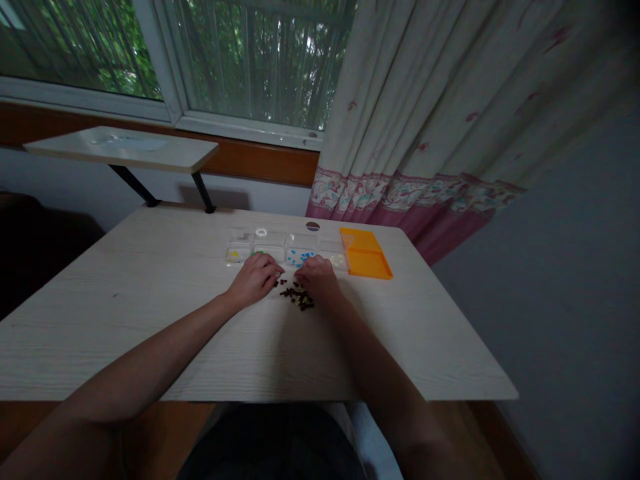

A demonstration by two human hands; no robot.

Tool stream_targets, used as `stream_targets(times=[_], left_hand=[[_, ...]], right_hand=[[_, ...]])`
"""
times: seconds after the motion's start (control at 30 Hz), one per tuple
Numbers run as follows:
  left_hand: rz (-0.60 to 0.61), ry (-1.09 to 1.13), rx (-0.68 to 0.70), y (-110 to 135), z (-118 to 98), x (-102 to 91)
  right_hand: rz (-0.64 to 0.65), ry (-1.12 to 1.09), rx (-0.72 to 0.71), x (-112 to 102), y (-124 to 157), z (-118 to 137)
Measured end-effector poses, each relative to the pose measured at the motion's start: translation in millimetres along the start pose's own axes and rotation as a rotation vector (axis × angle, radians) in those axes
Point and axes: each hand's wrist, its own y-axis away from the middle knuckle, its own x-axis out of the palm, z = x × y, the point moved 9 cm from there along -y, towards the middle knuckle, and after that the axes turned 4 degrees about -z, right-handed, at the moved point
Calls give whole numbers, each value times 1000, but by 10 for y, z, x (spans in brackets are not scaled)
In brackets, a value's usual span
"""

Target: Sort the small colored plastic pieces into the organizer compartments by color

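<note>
A loose pile of small dark brown pieces [296, 293], with a few pale ones mixed in, lies on the table. My left hand [256, 277] rests at the pile's far left side, fingers curled together. Opposite it, my right hand [319, 277] has its fingers bent and pressed together at the pile's far right edge. Whatever either hand pinches is too small to make out. Just beyond both hands sit clear plastic boxes with open lids [270, 238]. Blue pieces [300, 257] lie in one box, yellow pieces [234, 253] in the leftmost; green pieces are partly hidden by my left hand.
An open orange case [367, 253] lies right of the clear boxes. Behind them is a small round dark object [313, 227]. A raised shelf [150, 150] on black legs stands at the table's [150, 280] back left. A curtain [400, 133] hangs behind the back right.
</note>
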Motion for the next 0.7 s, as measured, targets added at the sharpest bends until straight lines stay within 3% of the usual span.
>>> stream_targets(times=[0.23,0.43,0.7], left_hand=[[21,-20,14,2,13,41],[50,-23,59,12,-19,77],[96,-26,65,17,-20,120]], right_hand=[[-19,-177,-29,134,-7,-6],[-106,-186,-1,33,37,-230],[-49,-232,-57,-90,124,-278]])
